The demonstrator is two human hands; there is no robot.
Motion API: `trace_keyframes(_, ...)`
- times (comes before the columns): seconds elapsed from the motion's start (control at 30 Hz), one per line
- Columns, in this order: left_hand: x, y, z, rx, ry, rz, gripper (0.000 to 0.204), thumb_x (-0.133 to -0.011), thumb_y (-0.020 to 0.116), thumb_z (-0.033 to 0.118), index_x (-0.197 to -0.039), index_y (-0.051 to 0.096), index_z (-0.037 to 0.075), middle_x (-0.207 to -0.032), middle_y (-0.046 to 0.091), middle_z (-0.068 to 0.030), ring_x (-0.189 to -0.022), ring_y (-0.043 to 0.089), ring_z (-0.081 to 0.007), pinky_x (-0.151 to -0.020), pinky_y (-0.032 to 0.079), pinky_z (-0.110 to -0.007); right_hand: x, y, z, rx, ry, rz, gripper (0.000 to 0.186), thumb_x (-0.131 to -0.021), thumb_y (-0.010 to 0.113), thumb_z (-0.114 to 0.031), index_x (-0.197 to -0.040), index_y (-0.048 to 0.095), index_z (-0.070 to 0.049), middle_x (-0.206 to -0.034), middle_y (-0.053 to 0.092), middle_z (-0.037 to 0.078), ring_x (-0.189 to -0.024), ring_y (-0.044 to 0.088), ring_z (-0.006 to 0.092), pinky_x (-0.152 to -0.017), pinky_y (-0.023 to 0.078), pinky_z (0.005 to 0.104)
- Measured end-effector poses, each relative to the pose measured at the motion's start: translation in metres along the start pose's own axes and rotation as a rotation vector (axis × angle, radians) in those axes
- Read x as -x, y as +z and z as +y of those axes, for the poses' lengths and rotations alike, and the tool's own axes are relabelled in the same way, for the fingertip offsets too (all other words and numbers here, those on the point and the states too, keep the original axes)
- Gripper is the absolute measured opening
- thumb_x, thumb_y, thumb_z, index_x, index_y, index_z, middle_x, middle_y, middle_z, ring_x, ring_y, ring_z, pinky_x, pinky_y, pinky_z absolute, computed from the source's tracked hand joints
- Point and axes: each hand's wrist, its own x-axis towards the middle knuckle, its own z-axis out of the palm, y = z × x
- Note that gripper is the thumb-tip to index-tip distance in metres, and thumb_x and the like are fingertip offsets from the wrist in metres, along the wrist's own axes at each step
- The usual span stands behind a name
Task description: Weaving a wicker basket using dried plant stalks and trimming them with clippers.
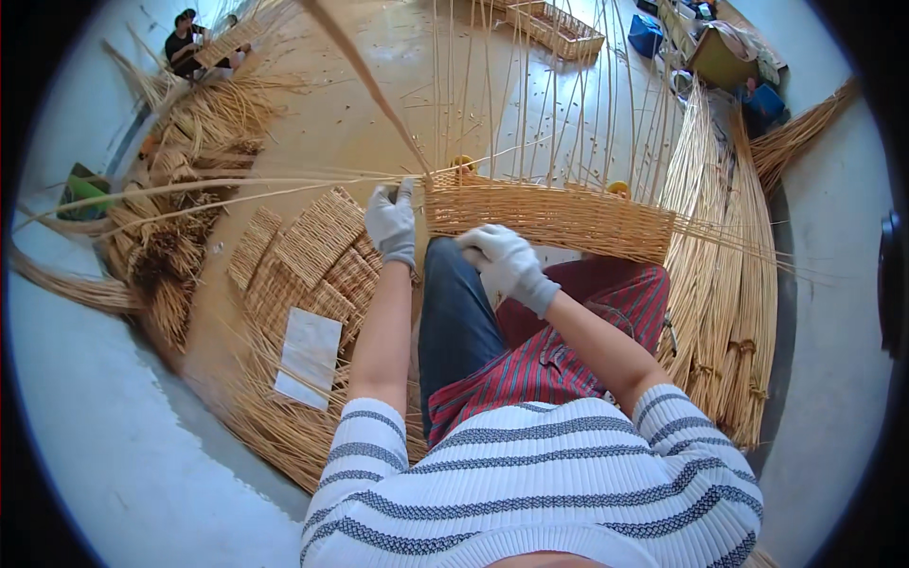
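Observation:
Across my knees lies a woven wicker panel [549, 220], its long upright stakes [524, 104] rising from the far edge. My left hand [392, 222], in a white glove, is at the panel's left end, with thumb and fingers closed on thin wicker rods [275, 180] that stretch out to the left. One thicker rod [365, 76] slants up from that same corner. Below the panel's near edge, my right hand [502, 256], also gloved, is closed with curled fingers. Whatever it may hold is hidden.
Woven mats [322, 237] and a white sheet [310, 355] lie on the left. Bundles of long rods [720, 284] line the right side. Loose wicker [213, 123] is heaped along the left wall. A wicker tray [559, 33] stands ahead; another person [185, 43] sits far left.

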Motion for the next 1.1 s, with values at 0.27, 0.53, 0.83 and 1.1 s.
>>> trace_keyframes(0.27, 0.016, -0.019, -0.039, 0.157, 0.072, -0.380, 0.031, -0.097, 0.074, 0.033, -0.111, 0.068, 0.006, -0.094, 0.072, -0.0120, -0.088, 0.068, -0.0240, -0.081, 0.053, -0.039, -0.094, 0.052, -0.092, 0.412, -0.403, -0.076, 0.023, -0.089, 0.067, -0.017, -0.112, 0.066, -0.017, -0.103, 0.069, 0.010, -0.101, 0.071, 0.0302, -0.085, 0.057, 0.0480)
trace_keyframes(0.53, -0.055, 0.023, -0.048, 0.551, -0.223, -0.904, 0.030, -0.091, 0.082, 0.024, -0.111, 0.063, 0.011, -0.102, 0.067, -0.0042, -0.101, 0.062, -0.0158, -0.091, 0.052, -0.034, -0.103, 0.016, -0.068, 0.256, -0.216, 0.093, 0.018, -0.087, 0.063, -0.008, -0.104, 0.062, -0.013, -0.097, 0.070, 0.010, -0.085, 0.074, 0.0298, -0.073, 0.059, 0.0416)
trace_keyframes(0.83, -0.064, 0.035, -0.046, 0.568, -0.187, -1.022, 0.041, -0.087, 0.088, 0.024, -0.113, 0.057, 0.016, -0.109, 0.062, 0.0021, -0.103, 0.059, -0.0110, -0.095, 0.050, -0.030, -0.040, -0.023, 0.097, -1.141, 0.659, 0.516, 0.013, -0.105, 0.064, -0.013, -0.113, 0.071, -0.005, -0.103, 0.076, 0.006, -0.090, 0.074, 0.0184, -0.082, 0.063, 0.0337)
trace_keyframes(1.1, -0.035, 0.054, -0.032, 0.466, -0.158, -0.682, 0.030, -0.094, 0.081, 0.027, -0.109, 0.060, 0.012, -0.096, 0.063, 0.0024, -0.090, 0.057, -0.0084, -0.085, 0.049, -0.029, -0.105, -0.019, 0.094, -0.512, 0.527, 0.590, 0.031, -0.102, 0.069, -0.019, -0.133, 0.067, -0.010, -0.108, 0.076, 0.017, -0.094, 0.072, 0.0208, -0.081, 0.058, 0.0337)
